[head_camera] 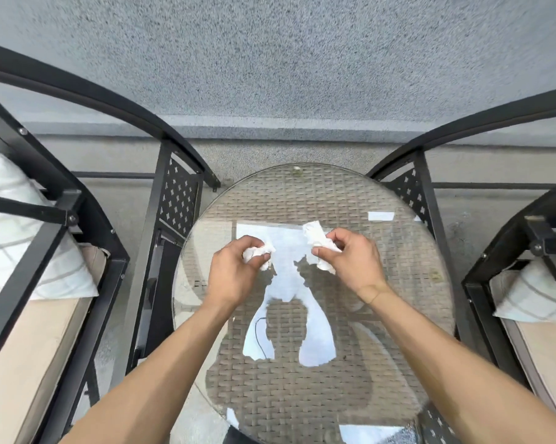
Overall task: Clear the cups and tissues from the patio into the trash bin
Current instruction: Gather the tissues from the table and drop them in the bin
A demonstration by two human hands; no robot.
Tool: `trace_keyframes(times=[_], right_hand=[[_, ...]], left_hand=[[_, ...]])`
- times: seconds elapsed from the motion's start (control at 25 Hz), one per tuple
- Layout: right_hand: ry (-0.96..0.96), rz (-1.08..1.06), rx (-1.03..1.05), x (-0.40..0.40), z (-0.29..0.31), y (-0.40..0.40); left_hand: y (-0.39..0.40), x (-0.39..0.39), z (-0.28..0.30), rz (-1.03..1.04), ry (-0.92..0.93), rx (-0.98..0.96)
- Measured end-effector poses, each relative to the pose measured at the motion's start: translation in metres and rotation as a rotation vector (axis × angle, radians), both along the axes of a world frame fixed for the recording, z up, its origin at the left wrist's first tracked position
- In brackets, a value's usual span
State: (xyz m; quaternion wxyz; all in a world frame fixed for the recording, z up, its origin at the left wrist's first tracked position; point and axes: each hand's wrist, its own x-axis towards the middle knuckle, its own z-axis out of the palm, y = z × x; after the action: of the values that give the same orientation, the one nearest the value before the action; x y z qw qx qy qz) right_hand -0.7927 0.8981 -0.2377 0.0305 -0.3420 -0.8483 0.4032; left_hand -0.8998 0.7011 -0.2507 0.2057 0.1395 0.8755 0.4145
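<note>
Round glass-topped wicker table (312,193), crumpled tissues (318,238)

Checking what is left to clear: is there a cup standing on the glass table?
No: the glass table shows no cup, and each hand, left and right, holds a crumpled tissue.

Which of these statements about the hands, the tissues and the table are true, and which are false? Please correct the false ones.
1. Each hand holds a crumpled tissue. True: the left hand grips the left tissue, and the right hand pinches the right tissue.
2. The table is square. False: it is round, with a glass top over wicker.
3. A cup stands on the table. False: no cup is in view.
4. A chair stands on each side of the table. True: the left chair and the right chair have black frames.
5. The trash bin is beside the table. False: no bin is in view.
</note>
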Motion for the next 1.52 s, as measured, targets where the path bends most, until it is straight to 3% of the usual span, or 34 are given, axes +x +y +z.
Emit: trace_keyframes(times=[0.48,0.92,1.24,1.52], right_hand=[[0.259,0.031,0.102,0.056,0.125,-0.039],[0.354,0.355,0.107,0.127,0.153,-0.102],[0.403,0.687,0.022,0.146,0.166,-0.221],[0.398,1.002,-0.022,0.167,0.169,-0.380]], left_hand=[[-0.042,0.060,0.126,0.068,0.135,0.217],[-0.131,0.188,0.172,0.315,0.403,0.241],[-0.249,0.287,0.186,0.623,0.441,0.216],[-0.384,0.380,0.188,0.899,0.466,0.136]])
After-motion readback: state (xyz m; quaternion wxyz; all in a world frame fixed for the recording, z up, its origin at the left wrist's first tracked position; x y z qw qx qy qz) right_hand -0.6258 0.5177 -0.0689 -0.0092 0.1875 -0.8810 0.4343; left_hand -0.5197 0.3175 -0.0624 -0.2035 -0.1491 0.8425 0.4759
